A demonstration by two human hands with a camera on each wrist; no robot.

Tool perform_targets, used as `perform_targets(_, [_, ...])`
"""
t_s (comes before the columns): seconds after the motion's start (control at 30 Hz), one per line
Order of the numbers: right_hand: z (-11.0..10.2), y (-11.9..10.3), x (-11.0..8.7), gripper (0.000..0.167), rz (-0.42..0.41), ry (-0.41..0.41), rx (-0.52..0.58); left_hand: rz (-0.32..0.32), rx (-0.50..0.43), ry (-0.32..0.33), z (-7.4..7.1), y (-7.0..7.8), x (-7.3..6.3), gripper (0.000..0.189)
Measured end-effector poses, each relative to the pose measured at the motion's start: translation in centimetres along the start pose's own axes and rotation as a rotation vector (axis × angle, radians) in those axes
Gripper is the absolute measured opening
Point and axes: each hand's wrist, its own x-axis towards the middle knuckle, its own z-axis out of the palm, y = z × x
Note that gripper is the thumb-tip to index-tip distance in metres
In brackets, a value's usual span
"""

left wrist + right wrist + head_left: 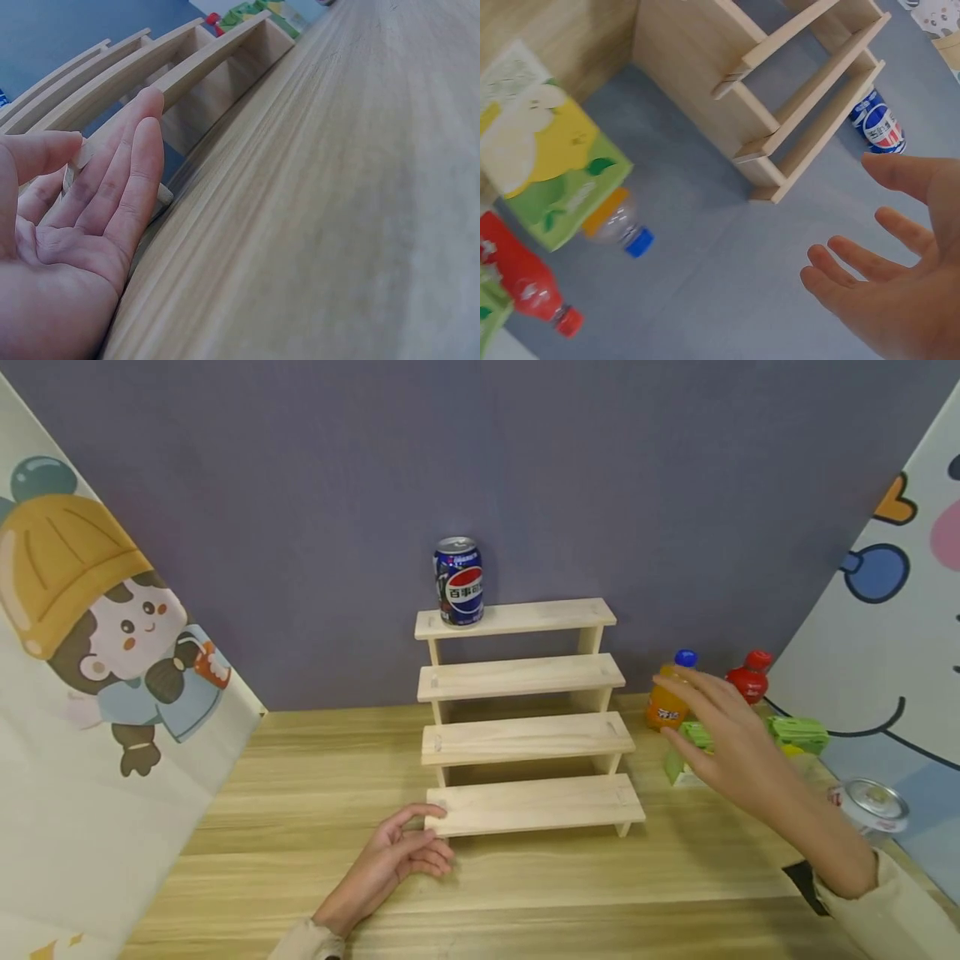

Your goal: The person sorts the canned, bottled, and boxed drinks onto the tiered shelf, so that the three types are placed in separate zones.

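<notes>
A wooden step shelf [525,806] with several tiers stands on the table against the back partition. At its front left corner my left hand [401,852] pinches the end of the lowest board [199,71] between thumb and index finger; the other fingers extend below. A blue Pepsi can [460,585] stands upright on the left end of the top tier. My right hand [738,747] is in the air right of the shelf, fingers spread and holding nothing. In the head view it partly covers an orange drink bottle [665,706] with a blue cap and a green carton [678,768].
Behind the right hand stand a red bottle [747,677] and another green carton [798,733]. A white-and-silver can [870,806] is near the right wall, beside the forearm. A dark object [806,887] lies by the right sleeve. Printed panels flank both sides.
</notes>
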Motion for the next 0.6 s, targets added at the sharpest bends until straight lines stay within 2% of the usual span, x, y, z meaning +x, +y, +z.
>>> perform_targets(0.3, [-1.1,1.6,-4.2,0.076,0.145,-0.043,-0.018,0.003,-0.005,-0.009,0.0,0.1,0.0,0.038])
perform_targets(0.6, [-1.3,2.7,-7.5,0.074,0.188,0.012,-0.015,0.010,-0.022,-0.038,-0.1,0.1,0.0,0.038])
